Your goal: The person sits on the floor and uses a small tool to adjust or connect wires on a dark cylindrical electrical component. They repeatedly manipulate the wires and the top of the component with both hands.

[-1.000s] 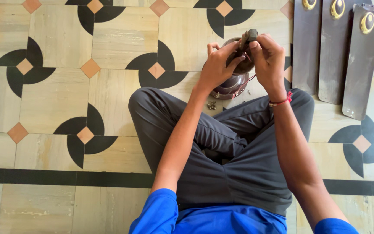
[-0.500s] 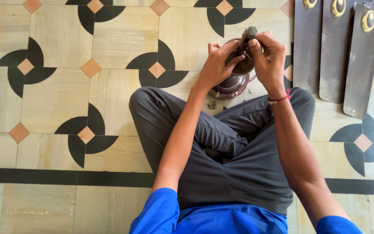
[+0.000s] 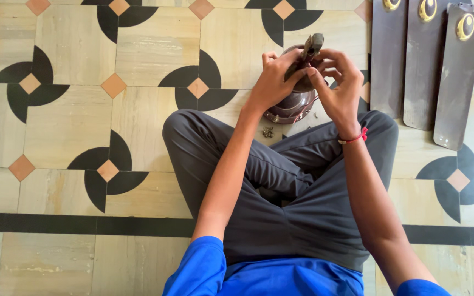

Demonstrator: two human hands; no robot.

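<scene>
Head view, fan motor (image 3: 294,101) between hands (image 3: 272,82)

Layout around the fan motor

Fan motor (image 3: 294,101) rests on the floor (image 3: 72,131), before the crossed legs (image 3: 303,186); three fan blades (image 3: 429,66) lie right of it; small screws (image 3: 268,131) beside its base.

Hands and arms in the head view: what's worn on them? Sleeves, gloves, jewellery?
Both hands are bare, no gloves. The left hand and its forearm carry nothing. The right hand has a thin red thread band at the wrist. Both arms are uncovered up to short bright blue sleeves at the upper arm. No watch or rings can be made out.
</scene>
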